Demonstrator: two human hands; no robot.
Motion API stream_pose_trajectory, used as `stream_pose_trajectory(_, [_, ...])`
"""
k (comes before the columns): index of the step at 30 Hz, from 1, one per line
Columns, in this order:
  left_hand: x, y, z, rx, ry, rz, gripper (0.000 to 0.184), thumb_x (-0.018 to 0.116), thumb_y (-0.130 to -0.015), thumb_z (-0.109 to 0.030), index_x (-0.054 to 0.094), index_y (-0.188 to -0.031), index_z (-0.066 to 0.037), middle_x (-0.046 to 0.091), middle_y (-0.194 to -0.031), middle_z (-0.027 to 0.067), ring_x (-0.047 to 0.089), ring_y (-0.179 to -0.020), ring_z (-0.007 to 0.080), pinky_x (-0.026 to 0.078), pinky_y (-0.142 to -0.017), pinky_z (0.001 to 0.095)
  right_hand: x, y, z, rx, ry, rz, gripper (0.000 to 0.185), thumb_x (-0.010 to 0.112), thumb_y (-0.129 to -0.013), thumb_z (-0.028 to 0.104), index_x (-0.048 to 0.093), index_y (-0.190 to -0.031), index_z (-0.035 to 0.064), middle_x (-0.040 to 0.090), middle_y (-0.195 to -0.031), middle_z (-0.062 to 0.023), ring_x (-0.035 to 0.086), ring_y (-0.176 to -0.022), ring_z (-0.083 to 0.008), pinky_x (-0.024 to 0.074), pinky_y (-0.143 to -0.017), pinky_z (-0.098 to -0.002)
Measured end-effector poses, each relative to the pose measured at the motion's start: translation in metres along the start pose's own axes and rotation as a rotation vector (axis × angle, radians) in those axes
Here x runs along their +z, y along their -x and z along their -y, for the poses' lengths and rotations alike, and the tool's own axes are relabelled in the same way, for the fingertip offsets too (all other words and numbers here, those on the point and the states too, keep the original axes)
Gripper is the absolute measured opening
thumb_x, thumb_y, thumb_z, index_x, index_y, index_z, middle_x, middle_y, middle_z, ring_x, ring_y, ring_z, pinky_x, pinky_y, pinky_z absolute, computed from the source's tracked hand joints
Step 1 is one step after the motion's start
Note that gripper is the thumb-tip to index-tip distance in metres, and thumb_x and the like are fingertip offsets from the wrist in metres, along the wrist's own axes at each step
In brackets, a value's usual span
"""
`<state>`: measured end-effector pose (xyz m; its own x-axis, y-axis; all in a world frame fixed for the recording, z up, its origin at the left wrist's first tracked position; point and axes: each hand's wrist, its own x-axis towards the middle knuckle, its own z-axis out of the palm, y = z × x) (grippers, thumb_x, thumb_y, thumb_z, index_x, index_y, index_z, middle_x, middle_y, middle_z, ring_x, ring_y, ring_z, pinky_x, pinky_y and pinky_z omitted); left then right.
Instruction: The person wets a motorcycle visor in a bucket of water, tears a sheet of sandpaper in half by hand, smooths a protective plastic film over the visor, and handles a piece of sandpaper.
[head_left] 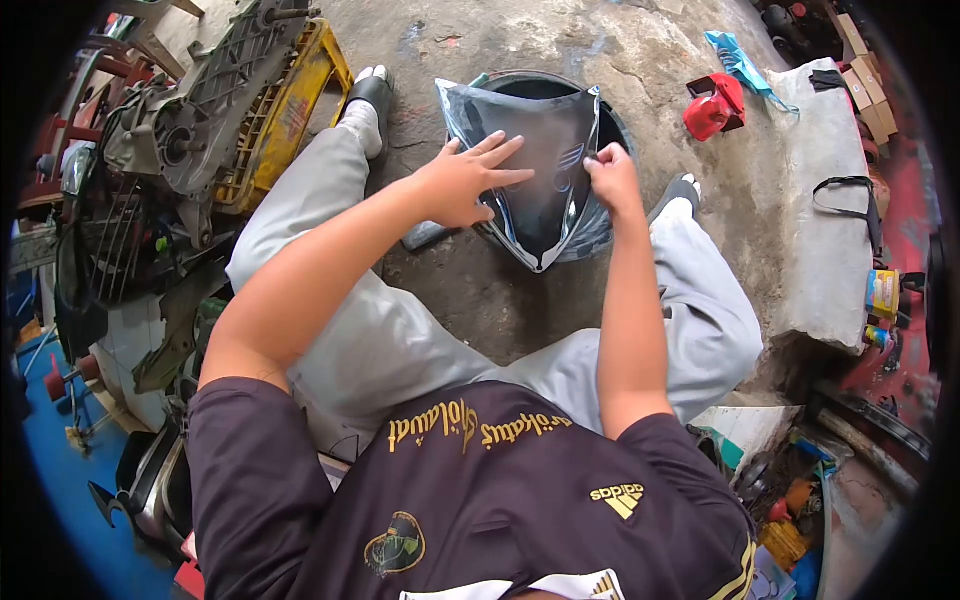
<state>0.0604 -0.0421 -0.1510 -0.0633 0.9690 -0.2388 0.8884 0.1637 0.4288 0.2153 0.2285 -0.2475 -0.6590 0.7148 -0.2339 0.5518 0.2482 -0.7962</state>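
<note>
One panel (547, 172): left hand (466, 186) atop, right hand (614, 178) gripping.

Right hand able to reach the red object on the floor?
Probably yes: only bare floor shows between the basin and the red object, though the right hand would have to leave the dark panel.

Concrete flr (655, 35): 1 rnd basin (597, 236), then 1 red pc (714, 107) & 1 blue mask (738, 66) to R.
</note>
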Motion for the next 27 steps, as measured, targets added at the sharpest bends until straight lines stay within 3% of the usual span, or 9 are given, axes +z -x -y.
stream_pose_trajectory(2, [0.009,0.003,-0.005,-0.002,-0.109,-0.067,0.088,0.078,-0.083,-0.022,0.038,-0.16,-0.036,0.014,-0.174,0.0063,0.016,-0.159,0.034,0.029,-0.12,0.0655,0.006,0.024,0.0,0.01,0.075,-0.043,0.021,0.075,-0.083,0.013,0.059,-0.09,0.002,0.065,-0.075,-0.0105,0.063,-0.071,-0.0219,0.0501,-0.066,-0.0381])
stream_pose_trajectory(5, [0.014,0.003,-0.001,0.019,-0.122,-0.114,0.091,0.08,-0.083,-0.025,0.036,-0.161,-0.038,0.017,-0.174,0.0078,0.02,-0.158,0.0343,0.029,-0.12,0.0647,0.006,0.052,0.005,0.017,0.109,-0.019,0.022,0.075,-0.082,0.015,0.059,-0.091,0.0014,0.065,-0.076,-0.0124,0.064,-0.072,-0.0254,0.0506,-0.069,-0.0395])
stream_pose_trajectory(11, [0.013,0.004,0.0,0.032,-0.116,-0.124,0.09,0.081,-0.082,-0.026,0.037,-0.16,-0.039,0.018,-0.173,0.0067,0.022,-0.158,0.0343,0.029,-0.121,0.0629,0.001,0.114,0.007,0.077,0.003,0.143,0.021,0.076,-0.083,0.011,0.057,-0.088,0.0009,0.06,-0.073,-0.0064,0.057,-0.068,-0.0162,0.0489,-0.066,-0.0356])
stream_pose_trajectory(16, [0.018,0.004,0.006,0.058,-0.115,-0.158,0.089,0.081,-0.083,-0.027,0.038,-0.159,-0.038,0.019,-0.173,0.0059,0.022,-0.157,0.0342,0.03,-0.12,0.0634,-0.007,0.149,0.012,0.108,0.069,0.202,0.019,0.075,-0.084,0.008,0.057,-0.087,0.0023,0.059,-0.072,-0.0034,0.056,-0.068,-0.0139,0.0459,-0.063,-0.0333])
stream_pose_trajectory(19, [0.02,0.004,0.007,0.065,-0.109,-0.197,0.086,0.08,-0.083,-0.027,0.04,-0.159,-0.036,0.022,-0.172,0.0082,0.026,-0.156,0.0349,0.033,-0.119,0.0615,-0.021,0.142,0.017,0.232,-0.188,0.313,0.019,0.077,-0.087,0.009,0.059,-0.091,0.0057,0.06,-0.074,0.0012,0.056,-0.066,-0.0073,0.0429,-0.058,-0.0263])
stream_pose_trajectory(20, [0.018,0.004,0.009,0.058,-0.112,-0.198,0.086,0.08,-0.083,-0.027,0.04,-0.159,-0.036,0.022,-0.172,0.0082,0.026,-0.156,0.0349,0.033,-0.119,0.0615,-0.026,0.139,0.028,0.254,-0.27,0.253,0.02,0.078,-0.087,0.01,0.061,-0.095,0.0054,0.061,-0.075,0.0011,0.055,-0.063,-0.0064,0.0426,-0.055,-0.0252])
stream_pose_trajectory(24, [0.004,0.01,0.011,0.042,0.038,-0.275,0.08,0.079,-0.085,-0.024,0.044,-0.157,-0.029,0.036,-0.165,0.0145,0.041,-0.148,0.037,0.04,-0.116,0.0535,-0.023,0.095,0.056,0.137,-0.353,0.164,0.026,0.079,-0.087,0.011,0.066,-0.108,0.0027,0.063,-0.076,0.0003,0.055,-0.063,-0.0065,0.0413,-0.055,-0.0258])
stream_pose_trajectory(26, [-0.003,0.017,0.019,-0.074,0.136,-0.298,0.078,0.079,-0.085,-0.022,0.045,-0.156,-0.026,0.038,-0.163,0.015,0.05,-0.139,0.0402,0.045,-0.112,0.0504,-0.016,0.073,0.071,0.038,-0.366,0.128,0.03,0.079,-0.087,0.012,0.067,-0.113,0.0018,0.064,-0.076,0.0003,0.055,-0.063,-0.0065,0.0408,-0.055,-0.0257])
stream_pose_trajectory(27, [0.003,0.02,0.029,-0.048,0.11,-0.406,0.078,0.078,-0.086,-0.021,0.044,-0.155,-0.025,0.045,-0.157,0.0154,0.057,-0.129,0.0423,0.049,-0.106,0.0488,-0.012,0.064,0.079,0.014,-0.258,0.186,0.037,0.08,-0.085,0.014,0.067,-0.118,0.0016,0.064,-0.076,-0.0002,0.055,-0.065,-0.0079,0.0424,-0.057,-0.0264])
